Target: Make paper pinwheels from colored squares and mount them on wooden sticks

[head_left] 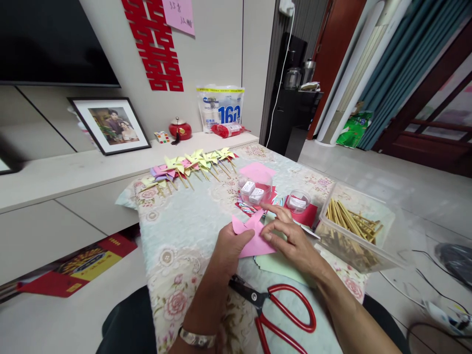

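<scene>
A pink paper sheet (253, 241), cut and partly folded toward its middle, is held above the table's near half. My left hand (233, 244) grips its left side, the thumb lying on the paper's centre. My right hand (289, 238) pinches the right side between thumb and fingers, with the index finger raised. Under it lie pale green paper sheets (282, 265). Close below my hands rest scissors (260, 299) with red handles, their blade tips hidden beneath my left forearm.
Finished paper pinwheels (195, 162) on sticks line the table's far edge. Round clear containers (255, 189) with small white boxes stand beyond my hands. On the right, a plastic bin (346, 241) holds thin wooden sticks (350, 219). A flowered tablecloth (177, 236) covers the table.
</scene>
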Demonstrator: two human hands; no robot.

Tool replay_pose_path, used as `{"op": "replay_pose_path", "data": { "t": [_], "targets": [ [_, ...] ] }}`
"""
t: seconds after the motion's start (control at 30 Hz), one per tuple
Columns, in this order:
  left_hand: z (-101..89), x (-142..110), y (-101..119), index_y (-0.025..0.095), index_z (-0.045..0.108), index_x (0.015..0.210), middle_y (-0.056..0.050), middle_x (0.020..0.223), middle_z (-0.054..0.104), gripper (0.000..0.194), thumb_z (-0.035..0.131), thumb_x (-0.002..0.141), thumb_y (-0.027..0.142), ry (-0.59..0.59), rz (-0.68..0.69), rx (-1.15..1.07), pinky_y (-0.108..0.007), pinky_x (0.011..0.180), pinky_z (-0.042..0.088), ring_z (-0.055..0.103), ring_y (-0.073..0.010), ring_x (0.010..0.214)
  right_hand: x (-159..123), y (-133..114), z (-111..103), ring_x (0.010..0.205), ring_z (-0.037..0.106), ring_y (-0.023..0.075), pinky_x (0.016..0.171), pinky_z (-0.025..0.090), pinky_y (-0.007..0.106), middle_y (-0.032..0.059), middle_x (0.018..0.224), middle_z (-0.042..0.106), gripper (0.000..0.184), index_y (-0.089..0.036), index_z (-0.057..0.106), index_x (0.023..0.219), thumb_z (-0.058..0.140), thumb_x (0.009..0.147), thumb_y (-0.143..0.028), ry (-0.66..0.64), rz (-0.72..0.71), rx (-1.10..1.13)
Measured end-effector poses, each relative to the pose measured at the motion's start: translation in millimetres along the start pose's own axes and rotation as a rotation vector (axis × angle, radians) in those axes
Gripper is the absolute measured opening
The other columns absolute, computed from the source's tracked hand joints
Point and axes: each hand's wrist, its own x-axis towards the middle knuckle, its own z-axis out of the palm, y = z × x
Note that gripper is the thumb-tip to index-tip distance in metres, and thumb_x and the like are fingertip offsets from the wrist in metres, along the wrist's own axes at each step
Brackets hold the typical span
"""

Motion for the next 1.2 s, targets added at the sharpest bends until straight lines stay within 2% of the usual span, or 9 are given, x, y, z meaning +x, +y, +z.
{"op": "replay_pose_path", "data": {
  "t": [0.13,0.27,0.43,0.63,0.8,0.93,1.07,1.2],
  "targets": [
    [-1.8,-1.7,5.4,0.011,0.071,0.091,-0.006,0.078,0.074,0.033,0.079,0.062,0.024,-0.017,-0.033,-0.078,-0.03,0.068,0.048,0.063,-0.019,0.067,-0.7,2.3,-8.1,0.141,0.036,0.0312,0.116,0.022,0.056,0.0062,0.152,0.045,0.016,-0.027,0.074,0.101,0.06,0.093,-0.025,0.02,-0.009,0.006],
    [-0.7,-4.4,11.7,0.012,0.071,0.089,-0.005,0.076,0.074,0.033,0.081,0.059,0.024,-0.037,-0.056,-0.165,-0.031,0.069,0.049,0.064,-0.0194,0.067,-1.1,1.7,-11.8,0.144,0.032,0.0314,0.116,0.023,0.055,0.0041,0.157,0.038,0.019,-0.028,0.075,0.104,0.062,0.091,-0.023,-0.031,-0.031,0.068],
    [2.4,-5.5,10.3,0.012,0.071,0.088,-0.004,0.073,0.072,0.033,0.08,0.058,0.023,-0.059,-0.073,-0.155,-0.029,0.066,0.047,0.062,-0.0181,0.065,-1.0,2.4,-9.5,0.144,0.031,0.0312,0.117,0.023,0.055,0.0027,0.158,0.037,0.012,-0.028,0.077,0.094,0.065,0.091,-0.029,-0.04,-0.061,0.037],
    [3.6,-4.3,1.6,0.013,0.07,0.084,-0.004,0.073,0.07,0.025,0.077,0.062,0.023,-0.061,-0.057,-0.083,-0.029,0.066,0.047,0.061,-0.0176,0.065,-0.2,0.6,-7.4,0.145,0.028,0.0312,0.117,0.022,0.058,0.0024,0.159,0.036,0.017,-0.025,0.073,0.085,0.061,0.095,-0.031,-0.057,-0.059,-0.033],
    [5.1,-3.7,1.8,0.013,0.072,0.089,-0.005,0.077,0.071,0.03,0.078,0.061,0.024,-0.049,-0.051,-0.074,-0.03,0.069,0.048,0.063,-0.0198,0.07,-0.5,0.0,-5.8,0.146,0.026,0.0317,0.115,0.026,0.058,0.0016,0.16,0.035,0.019,-0.025,0.072,0.087,0.058,0.097,-0.032,-0.074,-0.065,-0.044],
    [5.8,-3.7,3.2,0.012,0.072,0.087,-0.004,0.08,0.072,0.028,0.077,0.061,0.021,-0.072,-0.058,-0.102,-0.028,0.068,0.048,0.063,-0.0181,0.07,-0.9,2.0,-5.7,0.147,0.024,0.0314,0.117,0.023,0.057,0.001,0.16,0.033,0.016,-0.028,0.075,0.094,0.06,0.095,-0.033,-0.081,-0.095,-0.038],
    [5.3,-3.2,1.4,0.012,0.072,0.088,-0.005,0.081,0.072,0.029,0.077,0.061,0.021,-0.05,-0.058,-0.079,-0.029,0.067,0.048,0.063,-0.0186,0.07,-0.2,0.9,-5.4,0.147,0.025,0.0317,0.117,0.023,0.058,0.0013,0.16,0.033,0.016,-0.026,0.074,0.088,0.061,0.095,-0.032,-0.08,-0.08,-0.026],
    [3.9,-1.7,-2.5,0.013,0.072,0.089,-0.004,0.081,0.072,0.027,0.076,0.063,0.022,-0.03,-0.004,-0.001,-0.028,0.067,0.047,0.062,-0.0183,0.07,0.6,-3.4,-3.5,0.144,0.031,0.0312,0.115,0.026,0.058,0.0026,0.158,0.038,0.013,-0.024,0.069,0.083,0.061,0.094,-0.028,-0.062,-0.046,-0.024]
  ]
}}
